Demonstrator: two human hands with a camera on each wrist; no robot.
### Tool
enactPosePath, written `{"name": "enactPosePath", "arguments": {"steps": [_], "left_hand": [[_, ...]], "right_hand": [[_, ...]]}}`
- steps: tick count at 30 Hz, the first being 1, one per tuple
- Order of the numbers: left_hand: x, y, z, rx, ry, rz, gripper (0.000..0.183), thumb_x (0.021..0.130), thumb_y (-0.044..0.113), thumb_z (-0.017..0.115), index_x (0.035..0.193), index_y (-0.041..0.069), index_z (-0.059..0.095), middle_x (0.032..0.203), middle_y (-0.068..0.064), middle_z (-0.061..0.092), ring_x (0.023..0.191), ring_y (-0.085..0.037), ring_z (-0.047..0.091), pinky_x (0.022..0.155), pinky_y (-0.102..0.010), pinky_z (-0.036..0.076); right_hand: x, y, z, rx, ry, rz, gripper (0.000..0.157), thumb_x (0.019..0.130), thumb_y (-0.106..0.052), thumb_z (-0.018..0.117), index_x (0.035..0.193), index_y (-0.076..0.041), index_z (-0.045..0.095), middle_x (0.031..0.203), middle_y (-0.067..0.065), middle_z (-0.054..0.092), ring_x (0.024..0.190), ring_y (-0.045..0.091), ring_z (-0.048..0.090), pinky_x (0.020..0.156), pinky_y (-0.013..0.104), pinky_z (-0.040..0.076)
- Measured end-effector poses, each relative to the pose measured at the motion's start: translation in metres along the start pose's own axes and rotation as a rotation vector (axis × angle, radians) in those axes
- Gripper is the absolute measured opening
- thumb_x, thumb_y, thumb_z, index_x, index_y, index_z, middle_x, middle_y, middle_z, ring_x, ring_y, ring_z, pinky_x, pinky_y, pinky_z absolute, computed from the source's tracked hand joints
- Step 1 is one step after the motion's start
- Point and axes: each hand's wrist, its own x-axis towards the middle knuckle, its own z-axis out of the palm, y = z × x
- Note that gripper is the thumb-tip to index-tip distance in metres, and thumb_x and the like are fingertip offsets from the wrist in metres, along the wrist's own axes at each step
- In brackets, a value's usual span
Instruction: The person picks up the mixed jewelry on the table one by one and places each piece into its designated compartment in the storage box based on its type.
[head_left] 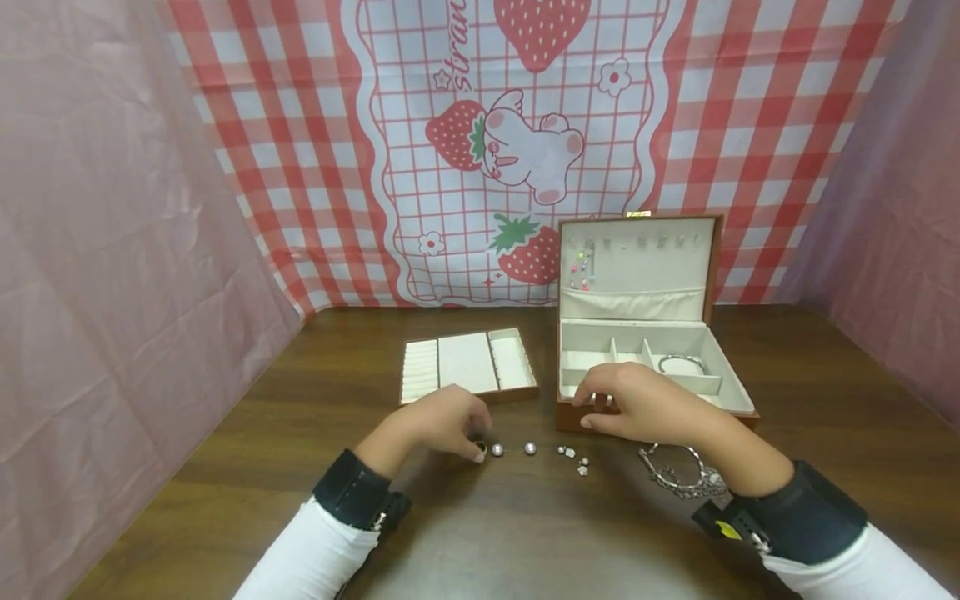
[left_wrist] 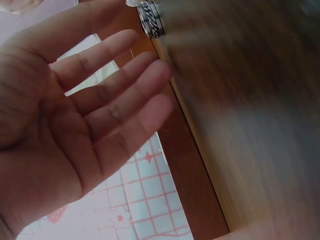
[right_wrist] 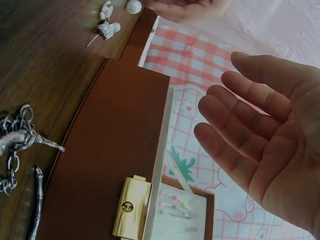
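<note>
My left hand (head_left: 448, 421) hovers low over the table at a silver ring (left_wrist: 151, 20) with a chain pattern. In the left wrist view its fingers are loosely bent and spread, and the ring lies just beyond them. Two pearl earrings (head_left: 530, 448) lie to the right of that ring, then several small white flower-like earrings (right_wrist: 107, 26). My right hand (head_left: 637, 402) hangs in front of the brown jewelry box (head_left: 738, 396), fingers loosely bent and holding nothing. Below it are silver bracelets and a chain (head_left: 678, 477).
A shallow tray (head_left: 465, 358) with ring rolls and compartments lies left of the box. The box's lid (head_left: 637, 258) stands raised, with colourful earrings (head_left: 582, 271) hung inside. A bracelet (head_left: 682, 362) lies in a right compartment. A checked cloth (head_left: 285, 108) hangs behind.
</note>
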Motion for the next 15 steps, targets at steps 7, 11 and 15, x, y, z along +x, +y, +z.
{"name": "enactPosePath", "arguments": {"steps": [7, 11, 15], "left_hand": [[0.0034, 0.0008, 0.0035, 0.071, -0.023, -0.014, 0.017, 0.072, 0.015, 0.084, 0.083, 0.011, 0.073, 0.073, 0.006, 0.064, 0.067, -0.005, 0.054, 0.066, -0.023, 0.047], [0.0038, 0.0014, 0.0051, 0.074, -0.029, -0.031, 0.013, 0.073, 0.01, 0.083, 0.081, 0.011, 0.072, 0.074, 0.006, 0.066, 0.069, -0.006, 0.058, 0.068, -0.022, 0.049], [0.0034, 0.0016, 0.0054, 0.076, -0.015, -0.026, 0.012, 0.072, 0.007, 0.081, 0.08, 0.011, 0.072, 0.073, 0.005, 0.067, 0.068, -0.006, 0.059, 0.067, -0.02, 0.049]], "right_hand": [[0.0, 0.0003, 0.0005, 0.0, -0.021, 0.022, 0.015, 0.08, -0.009, 0.078, 0.092, -0.008, 0.07, 0.089, -0.001, 0.068, 0.075, 0.009, 0.06, 0.066, 0.028, 0.053], [0.0, 0.0006, 0.0016, 0.002, -0.026, 0.026, 0.015, 0.08, -0.01, 0.078, 0.092, -0.008, 0.07, 0.088, -0.001, 0.067, 0.075, 0.009, 0.06, 0.066, 0.028, 0.053], [-0.0003, 0.0002, 0.0029, 0.01, -0.027, 0.028, 0.015, 0.08, -0.009, 0.078, 0.092, -0.007, 0.069, 0.088, -0.001, 0.068, 0.075, 0.01, 0.061, 0.066, 0.028, 0.053]]}}
